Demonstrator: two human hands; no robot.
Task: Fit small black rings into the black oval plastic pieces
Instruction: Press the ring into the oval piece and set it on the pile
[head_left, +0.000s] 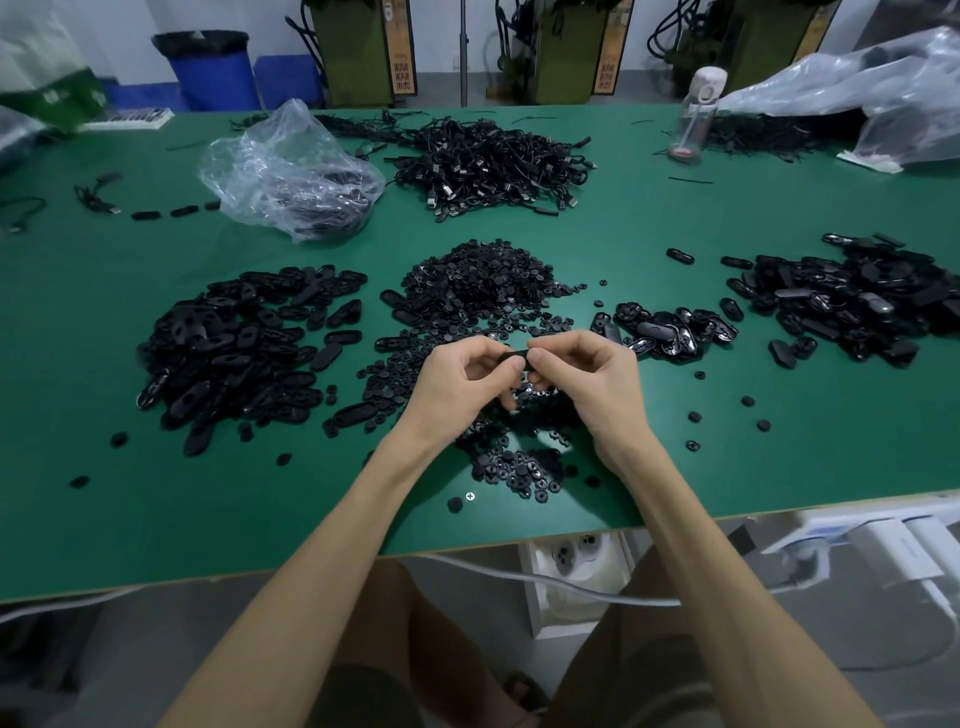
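Hands meet above the green table (623, 218): the left hand (462, 379) and right hand (587, 374) both pinch one black oval piece (514, 356) between fingertips, over the scattered heap of small rings (483, 286).

Green surface (649, 218) is carrying a crumpled clear plastic bag (280, 156) back left, w/ a tangled pile of black cables (493, 161) lying just right of it. A clear bottle (693, 114) is standing upright at back right, nr a big clear bag (857, 88). A blue bin (210, 70) is sitting behind. A white cable (545, 579) is hanging below front edge.
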